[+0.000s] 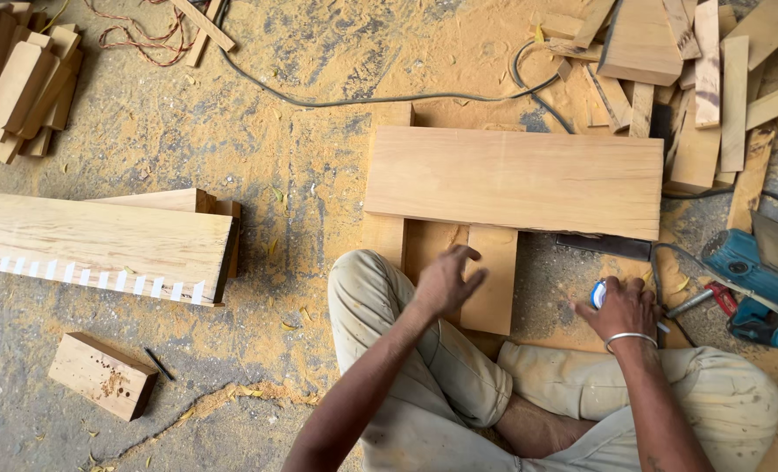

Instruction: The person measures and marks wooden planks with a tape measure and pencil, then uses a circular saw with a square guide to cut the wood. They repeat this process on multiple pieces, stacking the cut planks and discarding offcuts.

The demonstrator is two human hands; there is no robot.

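a seated, cross-legged position on a sawdust-covered floor [258, 131] is seen from above, with a wide wooden board [515, 179] laid flat across two shorter planks [459, 271] just in front of the knees; the left hand [446, 280] is held open, fingers loosely spread, above the near end of those lower planks and apparently not pressed on them, while the right hand [620, 308] is closed around a small blue and white object [598, 295], probably a tape measure, though most of it is hidden by the fingers; a silver bangle [631, 339] is worn on that wrist; the step in hand is judged to be a measuring or marking of the stacked boards, at an early stage, since no fresh line is seen on the top board; the next move would call for the gripped object to be carried over to the board edge and for the free hand to be set down to steady the wood; a blue power tool [751, 284] lies just right of the right hand, its black cable [389, 99] trailing across the floor, and offcuts [686, 79] are piled beyond
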